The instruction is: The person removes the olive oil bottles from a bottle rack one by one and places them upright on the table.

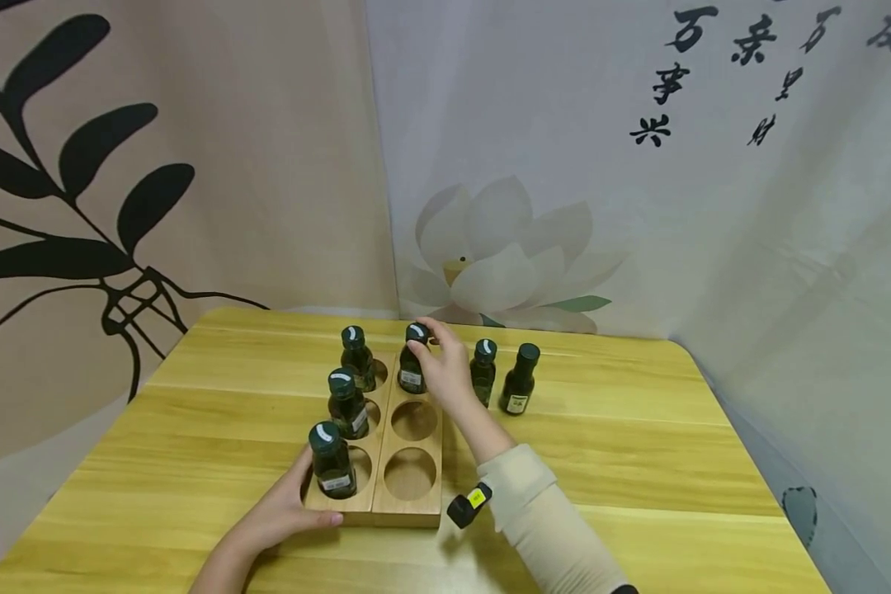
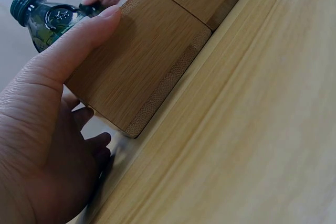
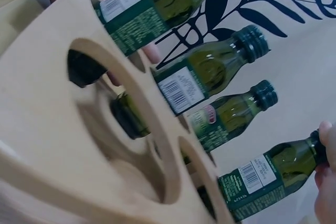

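A two-row wooden bottle rack point(image 1: 393, 520) with round holes stands on the table. My left hand point(image 1: 285, 511) grips its near left corner, thumb along the front face and fingers by the left side. In the far right hole stands a small green glass bottle point(image 1: 411, 378), tilted in the right wrist view. My right hand point(image 1: 447, 370) pinches this bottle by its dark cap, as the right wrist view also shows. Three like bottles point(image 3: 189, 74) fill the left row, their caps above the rack. The middle and near right holes hold nothing.
Two more dark bottles stand on the table right of the rack, one bottle point(image 1: 483, 371) partly behind my right hand and forearm, the other bottle point(image 1: 518, 381) further right. A small black device point(image 1: 469, 505) with a yellow mark sits at my right wrist. Printed curtains hang behind the table.
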A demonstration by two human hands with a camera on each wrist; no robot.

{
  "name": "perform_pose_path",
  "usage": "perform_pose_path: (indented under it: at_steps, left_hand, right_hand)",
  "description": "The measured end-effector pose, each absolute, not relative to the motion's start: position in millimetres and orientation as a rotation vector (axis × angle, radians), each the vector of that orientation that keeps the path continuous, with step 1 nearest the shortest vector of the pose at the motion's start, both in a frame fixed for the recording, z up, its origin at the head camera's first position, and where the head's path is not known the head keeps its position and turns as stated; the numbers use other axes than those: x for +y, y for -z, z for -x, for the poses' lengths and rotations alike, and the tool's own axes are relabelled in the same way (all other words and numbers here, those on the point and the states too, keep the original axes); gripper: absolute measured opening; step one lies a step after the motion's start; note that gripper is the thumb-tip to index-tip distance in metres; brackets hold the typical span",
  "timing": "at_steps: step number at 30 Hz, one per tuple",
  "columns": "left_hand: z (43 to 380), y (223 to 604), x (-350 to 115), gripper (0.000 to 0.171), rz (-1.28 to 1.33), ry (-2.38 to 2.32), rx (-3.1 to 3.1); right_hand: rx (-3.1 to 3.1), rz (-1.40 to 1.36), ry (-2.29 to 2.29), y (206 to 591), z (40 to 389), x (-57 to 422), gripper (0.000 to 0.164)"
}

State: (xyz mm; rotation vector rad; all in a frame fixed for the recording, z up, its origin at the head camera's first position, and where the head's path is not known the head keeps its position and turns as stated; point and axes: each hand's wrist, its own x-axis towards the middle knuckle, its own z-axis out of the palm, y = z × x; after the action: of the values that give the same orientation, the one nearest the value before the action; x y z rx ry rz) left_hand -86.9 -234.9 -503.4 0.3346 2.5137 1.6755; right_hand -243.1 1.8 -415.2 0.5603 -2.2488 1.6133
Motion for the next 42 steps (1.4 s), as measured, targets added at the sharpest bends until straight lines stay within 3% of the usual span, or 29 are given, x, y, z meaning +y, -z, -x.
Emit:
perform_pose_path:
  at_steps: [28,42]
  left_hand:
    - [85,503,-234,0.118,-0.309,-1.689,2.504]
    - [85,503,-234,0.118,-0.303,-1.681,2.504]
  right_hand:
    - [-2.134,-0.834,-1.530,360,214,45,0.034]
    - [-2.188,-0.810,-1.529,349,199,87,0.035]
